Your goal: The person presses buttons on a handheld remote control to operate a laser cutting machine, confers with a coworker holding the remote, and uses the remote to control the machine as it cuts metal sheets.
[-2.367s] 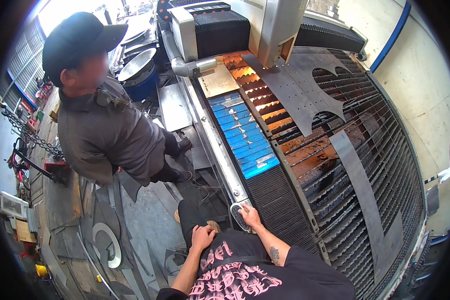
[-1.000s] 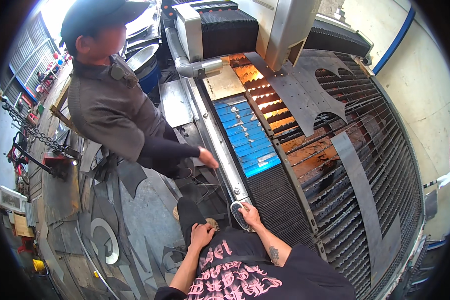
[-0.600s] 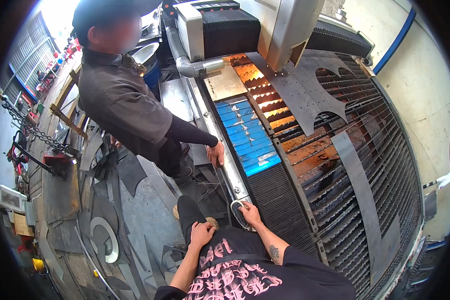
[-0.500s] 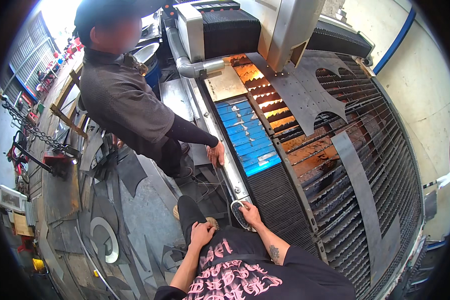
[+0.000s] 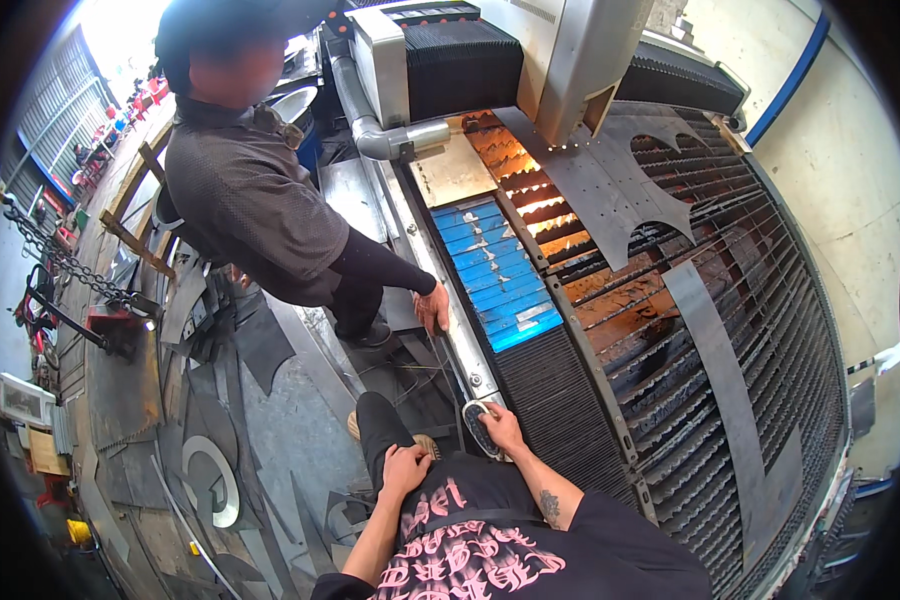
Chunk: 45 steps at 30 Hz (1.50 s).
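Note:
My right hand [image 5: 502, 428], closed, pinches the rim of an oval, light-edged metal piece with a dark middle [image 5: 477, 432]. That piece hangs beside the near end of the silver rail [image 5: 458, 340] of a metal-cutting machine. My left hand [image 5: 406, 467] lies relaxed on my dark-trousered thigh, fingers lowered and nothing visible in them. On the slatted cutting bed [image 5: 735, 330] rest a sheet with curved cut-outs [image 5: 610, 185] and a long narrow metal strip [image 5: 715, 360]. Small sparks show under the cutting head [image 5: 580, 75].
Across from me a person in a dark shirt [image 5: 250, 190] leans one hand [image 5: 432, 307] on the rail. Blue slats [image 5: 495, 270] and black bellows [image 5: 570, 420] run along the bed. Scrap sheets, a flat ring [image 5: 210, 480] and a chain [image 5: 65, 250] are at the left.
The person opposite has shifted slightly, head and torso a little to the right; that hand stays on the rail. My own hands have hardly moved.

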Tool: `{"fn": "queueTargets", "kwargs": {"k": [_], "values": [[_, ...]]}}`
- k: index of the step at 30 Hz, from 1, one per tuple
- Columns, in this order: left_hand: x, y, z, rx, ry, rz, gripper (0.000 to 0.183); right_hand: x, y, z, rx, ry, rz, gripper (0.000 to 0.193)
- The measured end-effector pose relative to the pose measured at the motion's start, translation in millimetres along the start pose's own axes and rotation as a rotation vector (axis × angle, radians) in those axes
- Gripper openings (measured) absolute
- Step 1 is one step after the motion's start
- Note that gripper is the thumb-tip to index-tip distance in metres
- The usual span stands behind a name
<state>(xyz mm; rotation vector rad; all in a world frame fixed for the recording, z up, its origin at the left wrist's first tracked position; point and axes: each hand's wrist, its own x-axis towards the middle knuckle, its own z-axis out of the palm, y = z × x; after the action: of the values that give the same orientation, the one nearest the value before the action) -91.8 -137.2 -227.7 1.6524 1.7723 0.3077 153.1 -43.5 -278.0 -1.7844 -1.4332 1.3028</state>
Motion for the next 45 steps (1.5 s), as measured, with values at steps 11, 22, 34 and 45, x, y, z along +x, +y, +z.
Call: {"fn": "queueTargets", "kwargs": {"k": [11, 22, 34, 45], "values": [[0.3, 1.4, -0.9, 0.012, 0.007, 0.003, 0.024, -2.7, -6.6, -2.2, 0.003, -0.007, 0.028, 0.039], [2.2, 0.7, -0.3, 0.029, -0.001, 0.012, 0.024, -3.5, -10.7, -4.1, 0.008, -0.011, 0.055, 0.038], [1.6, -3.1, 2.8, 0.045, 0.005, 0.02, 0.024, -4.8, -13.8, -3.8, 0.001, -0.016, 0.069, 0.04], [0.9, 2.0, -1.9, 0.028, -0.018, 0.001, 0.024, -3.4, -11.4, -3.4, -0.016, -0.009, 0.057, 0.041]]}}
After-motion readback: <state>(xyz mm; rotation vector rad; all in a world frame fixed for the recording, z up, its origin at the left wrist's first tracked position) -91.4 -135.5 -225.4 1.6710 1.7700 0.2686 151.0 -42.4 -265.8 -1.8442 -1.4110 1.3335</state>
